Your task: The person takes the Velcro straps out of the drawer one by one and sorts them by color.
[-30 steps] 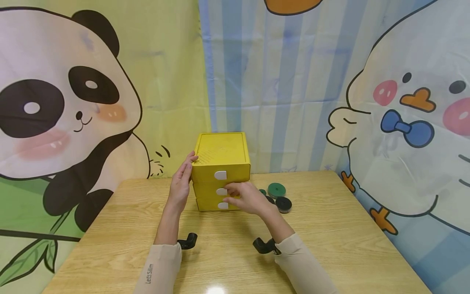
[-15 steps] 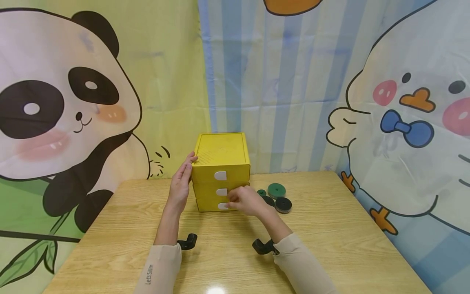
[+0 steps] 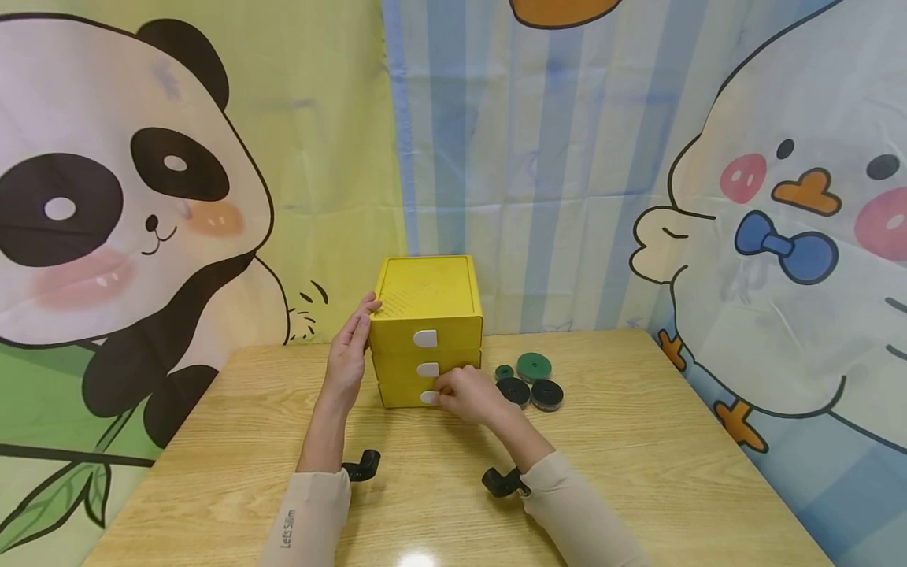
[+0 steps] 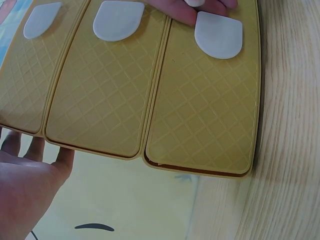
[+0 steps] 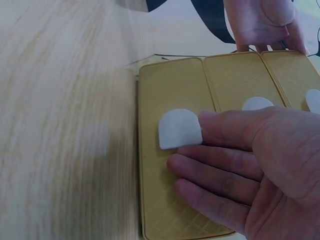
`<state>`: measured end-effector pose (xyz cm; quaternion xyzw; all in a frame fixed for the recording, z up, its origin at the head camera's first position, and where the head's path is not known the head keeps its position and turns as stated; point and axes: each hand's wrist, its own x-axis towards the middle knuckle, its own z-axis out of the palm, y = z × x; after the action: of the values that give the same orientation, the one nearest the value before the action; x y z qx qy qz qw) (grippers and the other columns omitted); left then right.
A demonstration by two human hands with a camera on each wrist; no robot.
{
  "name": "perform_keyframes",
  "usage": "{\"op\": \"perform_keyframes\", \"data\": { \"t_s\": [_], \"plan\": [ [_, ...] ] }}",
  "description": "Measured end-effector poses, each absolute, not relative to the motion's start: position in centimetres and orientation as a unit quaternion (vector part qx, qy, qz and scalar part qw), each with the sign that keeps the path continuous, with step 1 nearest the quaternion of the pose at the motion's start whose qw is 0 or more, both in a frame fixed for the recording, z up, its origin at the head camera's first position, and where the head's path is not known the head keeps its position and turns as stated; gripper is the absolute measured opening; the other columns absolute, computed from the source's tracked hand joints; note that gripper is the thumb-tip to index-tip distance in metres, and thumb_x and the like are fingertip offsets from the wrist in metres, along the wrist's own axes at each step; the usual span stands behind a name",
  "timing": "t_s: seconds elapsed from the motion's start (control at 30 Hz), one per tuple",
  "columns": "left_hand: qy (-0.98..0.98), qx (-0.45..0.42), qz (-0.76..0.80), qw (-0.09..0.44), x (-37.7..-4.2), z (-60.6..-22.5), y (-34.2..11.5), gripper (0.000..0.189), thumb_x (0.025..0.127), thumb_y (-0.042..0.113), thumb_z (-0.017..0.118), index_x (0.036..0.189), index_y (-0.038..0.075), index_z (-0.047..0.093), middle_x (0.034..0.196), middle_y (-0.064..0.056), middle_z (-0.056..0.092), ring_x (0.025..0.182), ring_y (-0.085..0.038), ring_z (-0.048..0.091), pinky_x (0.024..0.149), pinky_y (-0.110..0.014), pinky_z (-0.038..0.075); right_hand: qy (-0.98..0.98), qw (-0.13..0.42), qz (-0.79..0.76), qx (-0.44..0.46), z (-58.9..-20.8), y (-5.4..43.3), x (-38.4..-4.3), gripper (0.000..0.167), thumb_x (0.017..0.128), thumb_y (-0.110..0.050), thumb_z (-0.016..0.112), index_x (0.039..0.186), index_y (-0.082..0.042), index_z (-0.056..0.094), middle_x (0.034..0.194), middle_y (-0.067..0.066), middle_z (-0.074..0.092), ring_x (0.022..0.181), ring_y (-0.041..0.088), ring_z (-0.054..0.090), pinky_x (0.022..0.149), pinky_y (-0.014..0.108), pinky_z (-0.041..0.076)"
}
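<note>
A yellow drawer box [image 3: 425,291] with three stacked drawers stands on the table, each front bearing a white tab handle. My left hand [image 3: 347,354] rests against the box's left side, fingers reaching up to the top corner. At the bottom drawer [image 5: 175,200], my right hand [image 3: 468,394] holds the edge of the white handle [image 5: 180,129] between thumb and index finger, the other fingers lying along the drawer front. The left wrist view shows the same handle [image 4: 218,36] with fingertips right at its edge. All drawer fronts look closed.
Right of the box lie a large green disc [image 3: 534,367], a small green disc [image 3: 504,372] and two black discs, one [image 3: 547,394] farther right. A cartoon-printed cloth [image 3: 567,197] hangs behind the wooden table [image 3: 673,472]. Black mounts [image 3: 363,465] sit at the wrists.
My right hand has moved down from the middle drawer's handle to the bottom one, uncovering the small green disc and the left black disc. The left hand stays in place.
</note>
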<state>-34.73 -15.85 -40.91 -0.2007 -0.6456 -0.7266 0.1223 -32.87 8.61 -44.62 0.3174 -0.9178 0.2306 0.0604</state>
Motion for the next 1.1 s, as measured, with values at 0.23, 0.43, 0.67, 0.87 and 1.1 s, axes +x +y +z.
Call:
{"op": "perform_keyframes", "data": {
  "t_s": [0.23,0.43,0.67,0.87,1.1],
  "plan": [
    [-0.648,-0.198,-0.725,0.124,-34.7,-40.9,-15.8,0.052,0.111,0.044,0.043,0.151,0.011,0.053,0.17,0.009,0.031,0.161,-0.014,0.019,0.133,-0.047,0.012,-0.926,0.113,0.2,0.299,-45.5,7.9,-32.9,0.008,0.095,-0.022,0.078,0.088,-0.017,0.08,0.073,-0.01,0.07,0.06,0.006,0.055,0.056,0.022,0.045],
    [-0.648,-0.197,-0.726,0.122,-34.6,-40.9,-15.8,0.051,0.112,0.043,0.043,0.15,0.011,0.053,0.171,0.009,0.031,0.161,-0.013,0.018,0.133,-0.046,0.011,-0.922,0.16,0.184,0.3,-46.1,7.7,-32.8,0.006,0.092,-0.021,0.081,0.089,-0.016,0.081,0.081,-0.007,0.077,0.068,0.009,0.067,0.063,0.026,0.056],
    [-0.649,-0.198,-0.724,0.124,-34.6,-40.9,-15.8,0.052,0.112,0.043,0.042,0.151,0.01,0.052,0.171,0.008,0.031,0.161,-0.015,0.018,0.133,-0.047,0.012,-0.922,0.17,0.185,0.296,-46.3,7.7,-32.9,0.006,0.092,-0.021,0.082,0.087,-0.017,0.082,0.081,-0.007,0.077,0.069,0.009,0.068,0.063,0.027,0.056],
    [-0.647,-0.198,-0.725,0.126,-34.8,-40.9,-15.8,0.051,0.112,0.044,0.043,0.15,0.012,0.054,0.169,0.01,0.033,0.16,-0.013,0.02,0.133,-0.046,0.014,-0.924,0.168,0.18,0.294,-46.1,7.7,-33.0,0.005,0.091,-0.02,0.082,0.087,-0.018,0.082,0.08,-0.007,0.077,0.066,0.007,0.065,0.06,0.025,0.054],
    [-0.647,-0.195,-0.727,0.121,-34.7,-40.9,-15.9,0.051,0.112,0.043,0.043,0.15,0.011,0.053,0.17,0.011,0.032,0.161,-0.012,0.019,0.133,-0.045,0.013,-0.927,0.15,0.179,0.295,-45.6,7.6,-32.6,0.005,0.09,-0.018,0.082,0.085,-0.018,0.083,0.08,-0.007,0.077,0.067,0.007,0.065,0.061,0.024,0.054]
  ]
}}
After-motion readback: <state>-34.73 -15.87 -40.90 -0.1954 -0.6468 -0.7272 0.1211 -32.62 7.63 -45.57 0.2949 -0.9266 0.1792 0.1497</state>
